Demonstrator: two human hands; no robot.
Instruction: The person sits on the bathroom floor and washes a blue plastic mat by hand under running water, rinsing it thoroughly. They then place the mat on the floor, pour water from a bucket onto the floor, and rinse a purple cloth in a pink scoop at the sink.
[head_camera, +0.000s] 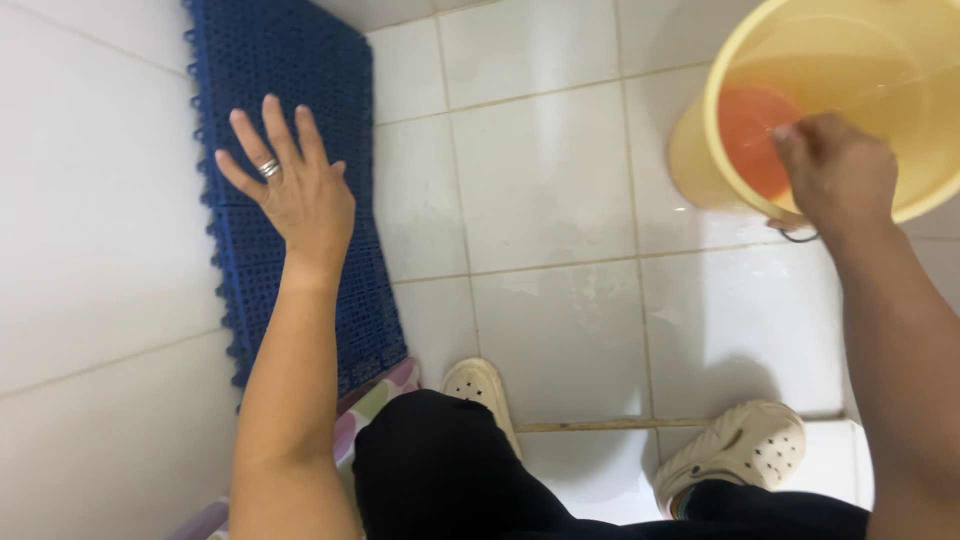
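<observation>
I see no packages, labels or signs here; the nearest to one is a blue perforated plastic mat (290, 180), made of square panels, leaning upright against the white tiled wall (90, 230) at the left. A patterned cloth (375, 400) in pink and green shows just below it.

My left hand (290, 185) is spread wide open, fingers splayed, with a ring on one finger; its palm faces the blue mat and seems to rest flat on it, though I cannot tell for sure that it touches.

My right hand (835, 170) is closed on the near rim of a pale yellow bucket (790, 60), which is tilted at the upper right above the white tiled floor (550, 200). Something orange-red (750, 130) shows inside the bucket, just beside the fingers. A thin metal loop hangs under the hand.

Below, two cream perforated clogs (740, 450) stand on the wet floor, well apart.
</observation>
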